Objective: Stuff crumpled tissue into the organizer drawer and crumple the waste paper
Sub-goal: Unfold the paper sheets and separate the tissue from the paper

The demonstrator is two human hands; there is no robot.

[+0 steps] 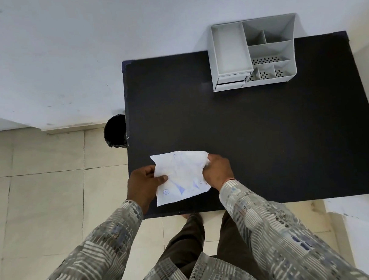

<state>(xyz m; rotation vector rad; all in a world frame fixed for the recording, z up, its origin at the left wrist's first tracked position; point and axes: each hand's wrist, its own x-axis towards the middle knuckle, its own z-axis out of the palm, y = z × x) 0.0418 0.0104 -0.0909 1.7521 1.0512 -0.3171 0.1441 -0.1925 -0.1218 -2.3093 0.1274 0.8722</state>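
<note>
A white sheet of waste paper (179, 176) with blue pen marks is held over the near left part of the black table (267, 133). My left hand (144, 184) pinches its left edge with thumb on top. My right hand (218, 170) clutches its right edge, and the paper bunches there. The sheet is creased but mostly spread out. A grey desk organizer (253, 52) stands at the table's far edge, its small drawer (231, 79) at the front left closed or nearly so. No crumpled tissue is visible.
A black waste bin (115, 134) stands on the tiled floor by the table's left edge. A white wall runs behind the table. White sheets (367, 225) lie at the right, beyond the table's near right corner. My legs are below the near edge.
</note>
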